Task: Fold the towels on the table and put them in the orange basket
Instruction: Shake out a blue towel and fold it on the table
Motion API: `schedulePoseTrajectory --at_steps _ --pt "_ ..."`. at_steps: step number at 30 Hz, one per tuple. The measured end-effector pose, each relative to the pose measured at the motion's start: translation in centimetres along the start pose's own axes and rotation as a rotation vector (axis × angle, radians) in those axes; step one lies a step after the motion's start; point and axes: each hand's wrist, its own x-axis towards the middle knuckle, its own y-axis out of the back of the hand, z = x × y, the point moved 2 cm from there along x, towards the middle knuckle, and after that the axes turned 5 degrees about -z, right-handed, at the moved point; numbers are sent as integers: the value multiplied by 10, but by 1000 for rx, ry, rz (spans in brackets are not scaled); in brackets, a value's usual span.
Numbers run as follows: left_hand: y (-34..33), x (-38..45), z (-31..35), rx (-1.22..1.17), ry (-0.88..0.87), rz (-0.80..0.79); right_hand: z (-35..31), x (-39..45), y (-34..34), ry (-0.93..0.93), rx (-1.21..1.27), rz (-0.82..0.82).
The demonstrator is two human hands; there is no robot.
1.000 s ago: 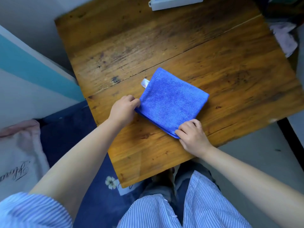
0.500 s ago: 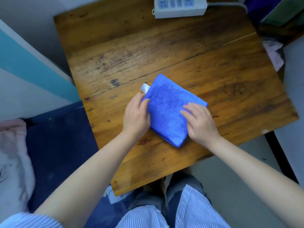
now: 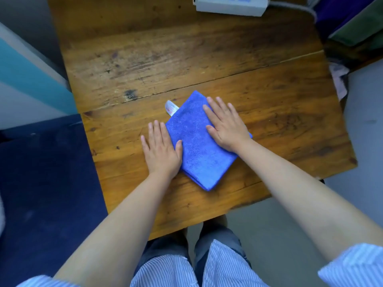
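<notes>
Your left hand (image 3: 160, 151) and right hand (image 3: 224, 126) lie flat, fingers straight, pressing the folded blue towel (image 3: 199, 148) between them onto the wooden surface (image 3: 269, 112).

A white power strip (image 3: 230, 5) lay at the far edge of the wooden table (image 3: 186, 59), its grey cable (image 3: 298, 8) trailing off to the right. Left of the table was a dark blue rug (image 3: 45, 183) (plain, as far as could be seen). Crumpled cloths (image 3: 339, 79) hung beyond the table's right edge.
</notes>
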Motion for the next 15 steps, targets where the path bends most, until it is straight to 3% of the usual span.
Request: schedulePoseTrajectory --at_steps 4,7,9,12,13,15 --pt "0 1 1 3 3 -13 35 -34 -11 -140 36 -55" --pt "4 1 4 28 44 -37 50 -52 -11 -90 -51 -57" --pt "5 -2 6 76 36 108 52 -58 -9 48 -144 65" --pt "-1 -22 22 62 -154 525 52 -71 -9 289 -109 276" --pt "-7 -32 32 4 -269 591 51 -74 -8 364 -92 299" --pt "-20 -58 55 -37 -429 576 56 -79 -10 514 -102 282"
